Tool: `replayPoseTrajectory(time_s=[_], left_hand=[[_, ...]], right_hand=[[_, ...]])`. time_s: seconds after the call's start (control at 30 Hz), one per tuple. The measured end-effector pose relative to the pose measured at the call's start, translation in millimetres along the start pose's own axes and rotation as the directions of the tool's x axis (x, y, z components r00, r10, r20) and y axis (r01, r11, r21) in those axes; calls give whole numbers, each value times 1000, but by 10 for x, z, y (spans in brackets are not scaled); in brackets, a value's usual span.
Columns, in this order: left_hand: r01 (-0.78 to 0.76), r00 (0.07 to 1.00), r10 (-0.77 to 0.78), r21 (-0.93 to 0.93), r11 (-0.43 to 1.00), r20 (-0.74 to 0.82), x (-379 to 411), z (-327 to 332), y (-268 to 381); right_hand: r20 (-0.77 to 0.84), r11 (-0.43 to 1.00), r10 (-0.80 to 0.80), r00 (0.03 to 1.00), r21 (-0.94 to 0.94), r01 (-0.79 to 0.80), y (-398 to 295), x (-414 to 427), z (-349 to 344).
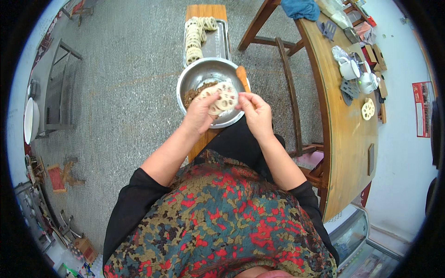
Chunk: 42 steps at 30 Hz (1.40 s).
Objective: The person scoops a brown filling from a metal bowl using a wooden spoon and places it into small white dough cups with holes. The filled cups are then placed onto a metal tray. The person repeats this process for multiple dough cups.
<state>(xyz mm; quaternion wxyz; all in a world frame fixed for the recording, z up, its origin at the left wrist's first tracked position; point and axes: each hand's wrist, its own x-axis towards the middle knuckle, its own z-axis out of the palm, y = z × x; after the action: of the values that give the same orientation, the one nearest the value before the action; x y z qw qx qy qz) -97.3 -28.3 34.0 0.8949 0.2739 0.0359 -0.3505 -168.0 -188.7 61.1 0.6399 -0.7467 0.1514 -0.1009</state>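
Observation:
My left hand holds pale lotus root slices over a steel mixing bowl, its thumb lying on top of them. My right hand pinches at the right edge of the uppermost slice with thumb and forefinger. Brown minced filling lies in the bowl's left side, partly hidden by the slices and my left hand. A wooden spatula leans on the bowl's right rim, its lower end out of sight behind my right hand. Beyond the bowl, a metal tray bears overlapping rows of lotus root slices.
Bowl and tray stand on a narrow wooden bench. To the right is a wooden table with an enamel mug, a teapot, slotted turners and loose lotus root slices. A metal-framed table stands left.

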Motion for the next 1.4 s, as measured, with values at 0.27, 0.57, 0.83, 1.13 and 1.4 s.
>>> replayPoseTrajectory(time_s=[0.27, 0.57, 0.83, 1.13, 1.4], left_hand=[[-16, 927, -9, -62, 998, -375, -682, -1267, 299], [-82, 906, -7, -193, 978, -423, -693, -1463, -29], [-41, 892, -16, -117, 992, -451, -610, -1297, -62], [-66, 903, -21, -186, 980, -430, -633, -1361, -96], [-114, 870, 21, -160, 981, -492, -850, -1183, 126]], right_hand=[[189, 736, -55, 980, -656, 168, 706, 23, -316], [439, 330, -235, 867, -803, 496, 832, 242, -133], [403, 618, 134, 905, -748, 242, 782, 15, -45], [465, 809, 588, 662, -353, -470, 879, 312, 207], [553, 689, 585, 593, 47, -723, 816, 432, -16]])
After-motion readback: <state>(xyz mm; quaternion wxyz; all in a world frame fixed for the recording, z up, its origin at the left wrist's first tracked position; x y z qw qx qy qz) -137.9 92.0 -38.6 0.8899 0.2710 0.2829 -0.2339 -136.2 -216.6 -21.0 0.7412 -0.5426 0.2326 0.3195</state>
